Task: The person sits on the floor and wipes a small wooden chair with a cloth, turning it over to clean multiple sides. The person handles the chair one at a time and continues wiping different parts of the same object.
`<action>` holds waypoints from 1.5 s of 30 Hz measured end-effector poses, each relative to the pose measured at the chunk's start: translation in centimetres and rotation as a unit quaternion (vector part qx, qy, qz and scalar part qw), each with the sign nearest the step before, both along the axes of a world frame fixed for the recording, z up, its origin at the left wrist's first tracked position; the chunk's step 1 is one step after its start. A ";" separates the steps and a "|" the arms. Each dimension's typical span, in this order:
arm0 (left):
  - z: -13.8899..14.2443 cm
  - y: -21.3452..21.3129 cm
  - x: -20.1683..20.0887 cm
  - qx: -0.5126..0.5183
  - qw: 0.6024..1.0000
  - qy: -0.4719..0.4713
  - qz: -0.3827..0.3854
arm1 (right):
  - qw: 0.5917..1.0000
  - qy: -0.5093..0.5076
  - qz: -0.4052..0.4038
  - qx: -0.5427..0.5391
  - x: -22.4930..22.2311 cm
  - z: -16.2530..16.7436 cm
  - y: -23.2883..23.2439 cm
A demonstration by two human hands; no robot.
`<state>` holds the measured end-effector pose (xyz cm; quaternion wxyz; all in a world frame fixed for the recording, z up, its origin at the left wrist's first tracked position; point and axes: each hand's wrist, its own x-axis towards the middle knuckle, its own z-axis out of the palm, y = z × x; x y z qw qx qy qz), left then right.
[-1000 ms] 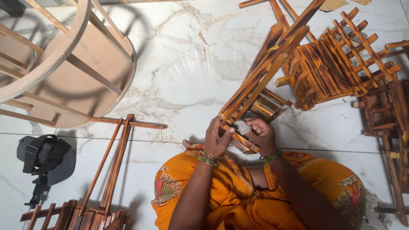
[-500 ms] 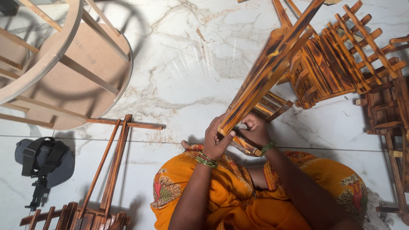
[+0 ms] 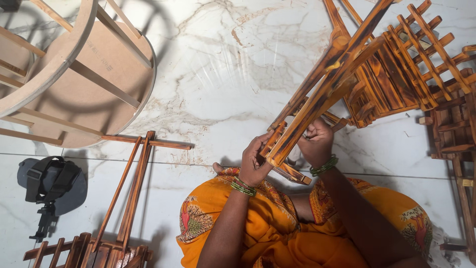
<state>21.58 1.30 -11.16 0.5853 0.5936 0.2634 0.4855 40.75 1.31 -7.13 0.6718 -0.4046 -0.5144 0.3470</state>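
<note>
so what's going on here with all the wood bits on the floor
A person in orange cloth sits on a white marble floor and holds the near end of a long dark wooden slatted frame with both hands. The left hand grips its lower end; the right hand is closed on it from the other side. More slatted frames are piled at the right, loose wooden rods lie to the left, and a round pale wooden stool frame lies at top left.
</note>
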 end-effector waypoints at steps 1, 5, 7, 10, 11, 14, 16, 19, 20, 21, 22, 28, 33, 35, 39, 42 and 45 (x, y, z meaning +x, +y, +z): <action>0.0 0.0 0.1 -0.012 1.000 -0.016 -0.006 | 1.000 -0.018 -0.006 0.012 -0.2 -0.5 0.3; 0.0 -0.1 0.2 -0.025 0.999 -0.025 -0.008 | 0.992 -0.064 -0.035 -0.106 -1.0 -4.0 0.4; 0.0 -0.1 0.3 -0.017 1.000 -0.011 -0.005 | 0.982 -0.037 0.014 -0.185 -1.0 -4.8 0.5; -0.1 0.0 0.4 -0.015 1.000 -0.013 -0.009 | 0.943 0.021 -0.078 -0.323 -0.5 -4.7 0.7; -0.1 0.0 0.5 -0.015 1.000 -0.021 -0.011 | 0.957 0.012 -0.107 -0.268 -0.3 -4.5 0.8; -0.4 0.1 0.3 -0.029 0.999 -0.012 -0.010 | 0.982 0.022 -0.138 -0.129 -0.3 -2.9 0.5; -0.7 0.1 0.3 -0.029 1.000 -0.004 -0.010 | 0.990 0.080 -0.100 -0.053 -0.6 -2.2 0.4; -0.9 0.3 0.3 -0.019 1.000 0.000 -0.004 | 0.976 -0.003 -0.147 -0.158 -1.0 -2.3 0.5; -0.9 0.3 0.4 -0.020 1.000 0.007 -0.001 | 0.968 -0.060 -0.161 -0.181 -1.0 -2.6 0.6; -0.8 0.3 0.4 -0.023 1.000 0.013 0.002 | 0.956 -0.117 -0.174 -0.205 -1.0 -3.0 0.7; -0.8 0.2 0.4 -0.025 1.000 0.007 0.000 | 0.940 -0.173 -0.185 -0.229 -0.8 -3.5 0.7; -0.2 0.0 0.3 -0.019 1.000 0.000 -0.007 | 0.884 -0.196 -0.026 -0.423 -0.6 -4.7 0.5; -0.3 -0.1 0.0 -0.008 1.000 -0.001 -0.010 | 0.931 0.058 0.121 -0.340 0.1 -4.6 -1.0; -0.3 -0.1 0.0 -0.004 1.000 0.007 -0.010 | 0.949 0.054 0.167 -0.262 0.8 -4.6 -1.6; -0.2 -0.1 0.1 0.012 1.000 0.018 -0.003 | 0.938 -0.101 0.135 -0.304 1.4 -5.4 -1.4; 0.0 -0.1 0.2 0.006 1.000 0.021 0.004 | 0.777 -0.517 0.096 -0.347 1.6 -5.4 -0.8; -0.1 -0.1 0.1 -0.010 1.000 0.003 -0.020 | 0.616 -0.677 0.114 -0.386 1.4 -4.6 -0.8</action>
